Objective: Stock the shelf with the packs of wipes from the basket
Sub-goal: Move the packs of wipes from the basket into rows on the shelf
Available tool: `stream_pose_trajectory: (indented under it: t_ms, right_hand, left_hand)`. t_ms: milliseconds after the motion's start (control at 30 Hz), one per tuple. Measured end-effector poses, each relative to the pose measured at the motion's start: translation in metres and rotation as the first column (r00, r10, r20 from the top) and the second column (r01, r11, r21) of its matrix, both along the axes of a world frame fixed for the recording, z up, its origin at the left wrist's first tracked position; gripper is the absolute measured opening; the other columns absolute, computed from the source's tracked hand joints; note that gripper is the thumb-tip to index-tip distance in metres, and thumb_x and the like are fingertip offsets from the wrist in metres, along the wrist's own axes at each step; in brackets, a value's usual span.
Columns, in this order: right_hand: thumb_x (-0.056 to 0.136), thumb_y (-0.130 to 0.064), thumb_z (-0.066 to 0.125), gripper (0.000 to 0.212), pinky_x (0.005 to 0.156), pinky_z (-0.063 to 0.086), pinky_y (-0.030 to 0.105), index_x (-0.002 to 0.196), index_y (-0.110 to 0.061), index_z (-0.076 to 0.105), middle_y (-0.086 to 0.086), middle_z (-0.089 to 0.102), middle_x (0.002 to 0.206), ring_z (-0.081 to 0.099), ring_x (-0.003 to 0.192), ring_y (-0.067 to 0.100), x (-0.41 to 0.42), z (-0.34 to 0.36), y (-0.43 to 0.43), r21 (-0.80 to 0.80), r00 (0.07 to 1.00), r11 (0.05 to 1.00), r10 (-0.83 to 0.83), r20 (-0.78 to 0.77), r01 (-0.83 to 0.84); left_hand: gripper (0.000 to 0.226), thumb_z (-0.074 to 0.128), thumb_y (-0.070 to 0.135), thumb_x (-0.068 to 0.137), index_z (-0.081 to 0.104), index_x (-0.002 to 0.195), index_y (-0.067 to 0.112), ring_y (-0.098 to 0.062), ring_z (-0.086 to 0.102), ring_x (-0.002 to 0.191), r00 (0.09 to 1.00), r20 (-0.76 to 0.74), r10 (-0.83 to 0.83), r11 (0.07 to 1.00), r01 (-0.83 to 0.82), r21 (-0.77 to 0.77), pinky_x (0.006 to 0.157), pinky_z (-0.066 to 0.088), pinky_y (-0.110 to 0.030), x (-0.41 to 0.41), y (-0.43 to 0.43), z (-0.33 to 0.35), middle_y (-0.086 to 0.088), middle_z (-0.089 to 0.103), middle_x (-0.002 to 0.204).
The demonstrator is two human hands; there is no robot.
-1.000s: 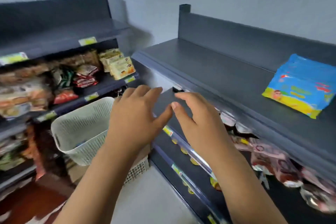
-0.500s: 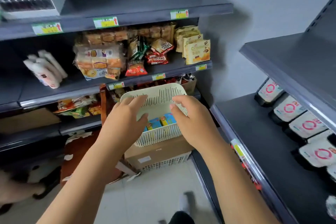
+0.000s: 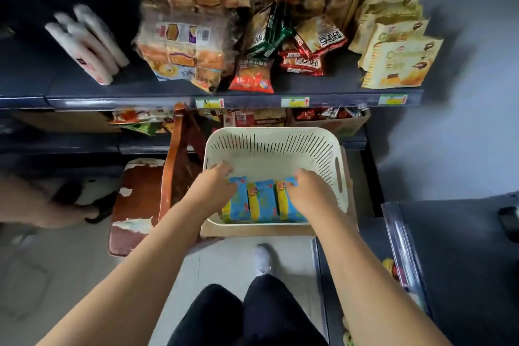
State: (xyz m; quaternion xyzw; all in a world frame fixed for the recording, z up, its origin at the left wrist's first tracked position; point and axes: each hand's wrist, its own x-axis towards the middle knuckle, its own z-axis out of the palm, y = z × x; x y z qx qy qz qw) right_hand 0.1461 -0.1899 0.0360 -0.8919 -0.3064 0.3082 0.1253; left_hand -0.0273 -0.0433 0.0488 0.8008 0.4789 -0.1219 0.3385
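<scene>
A cream slotted basket (image 3: 323,149) sits on a cardboard box (image 3: 252,231) in front of me. Three blue-and-yellow packs of wipes (image 3: 262,201) stand on edge side by side at its near end. My left hand (image 3: 210,191) is down in the basket, fingers curled over the top of the left pack (image 3: 237,199). My right hand (image 3: 310,195) curls over the top of the right pack (image 3: 283,199). All three packs rest on the basket's bottom. The dark grey shelf (image 3: 463,236) is at my lower right.
Snack shelves (image 3: 252,93) full of bags rise behind the basket. A worn brown wooden chair (image 3: 140,199) stands left of it. Another person's limb (image 3: 56,205) shows at the far left. My white shoe (image 3: 262,258) is on the pale floor below the box.
I turned from the right-hand shelf to the basket. Both hands went from hovering above its rim down inside onto the outer packs.
</scene>
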Motion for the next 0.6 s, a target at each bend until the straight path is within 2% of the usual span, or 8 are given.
stream_pose_trajectory:
  t_ms: [100, 200, 300, 367, 500, 600]
  right_hand:
    - [0.101, -0.038, 0.051, 0.031, 0.075, 0.045, 0.037, 0.117, -0.013, 0.058, 0.009, 0.062, 0.115, 0.062, 0.106, 0.033, 0.019, -0.043, 0.018, -0.179, 0.996, 0.981, 0.087, 0.036, -0.08]
    - [0.097, -0.035, 0.055, 0.034, 0.081, 0.048, 0.037, 0.124, -0.015, 0.059, 0.008, 0.063, 0.123, 0.063, 0.112, 0.032, 0.031, -0.081, 0.028, -0.275, 1.0, 0.962, -0.002, 0.019, 0.007]
    - [0.095, -0.028, 0.057, 0.038, 0.079, 0.047, 0.035, 0.132, -0.019, 0.06, 0.004, 0.064, 0.128, 0.065, 0.114, 0.029, 0.036, -0.114, 0.033, -0.36, 0.998, 0.931, -0.055, 0.001, 0.052]
    - [0.097, -0.026, 0.056, 0.04, 0.076, 0.045, 0.032, 0.136, -0.019, 0.058, 0.003, 0.065, 0.129, 0.065, 0.114, 0.027, 0.036, -0.134, 0.038, -0.385, 0.998, 0.922, -0.055, -0.027, 0.041]
    - [0.091, -0.02, 0.064, 0.032, 0.079, 0.055, 0.032, 0.123, -0.014, 0.063, 0.004, 0.069, 0.115, 0.068, 0.106, 0.026, 0.035, -0.154, 0.047, -0.484, 1.0, 0.875, -0.011, 0.0, 0.01]
    - [0.089, -0.011, 0.065, 0.037, 0.073, 0.049, 0.032, 0.124, -0.016, 0.055, 0.004, 0.066, 0.118, 0.066, 0.109, 0.026, 0.037, -0.165, 0.046, -0.41, 0.995, 0.907, -0.083, 0.052, 0.097]
  left_hand:
    - [0.044, 0.052, 0.032, 0.082, 0.061, 0.123, 0.02, -0.03, 0.062, 0.102, 0.986, -0.156, -0.067, 0.996, 0.058, -0.066, 0.08, 0.05, -0.031, 0.021, 0.022, -0.057, -0.011, 0.066, 0.122]
    - [0.04, 0.062, 0.023, 0.086, 0.059, 0.125, 0.018, -0.031, 0.06, 0.107, 0.959, -0.255, -0.123, 0.987, 0.093, -0.127, 0.077, 0.041, -0.028, 0.035, 0.035, -0.091, -0.012, 0.063, 0.122]
    - [0.043, 0.062, 0.023, 0.086, 0.054, 0.128, 0.018, -0.031, 0.06, 0.109, 0.935, -0.314, -0.163, 0.986, 0.141, -0.092, 0.08, 0.045, -0.03, 0.043, 0.04, -0.121, -0.01, 0.06, 0.127]
    - [0.045, 0.06, 0.02, 0.088, 0.05, 0.132, 0.021, -0.033, 0.058, 0.116, 0.904, -0.381, -0.195, 0.981, 0.182, -0.071, 0.088, 0.051, -0.036, 0.047, 0.038, -0.14, -0.007, 0.055, 0.131]
    - [0.047, 0.064, 0.012, 0.088, 0.049, 0.132, 0.021, -0.033, 0.049, 0.126, 0.85, -0.491, -0.188, 0.976, 0.219, 0.005, 0.1, 0.05, -0.049, 0.05, 0.033, -0.168, -0.005, 0.045, 0.134]
    - [0.047, 0.067, 0.006, 0.086, 0.048, 0.127, 0.02, -0.031, 0.045, 0.126, 0.847, -0.509, -0.155, 0.979, 0.202, 0.037, 0.1, 0.051, -0.049, 0.055, 0.033, -0.177, -0.006, 0.042, 0.132]
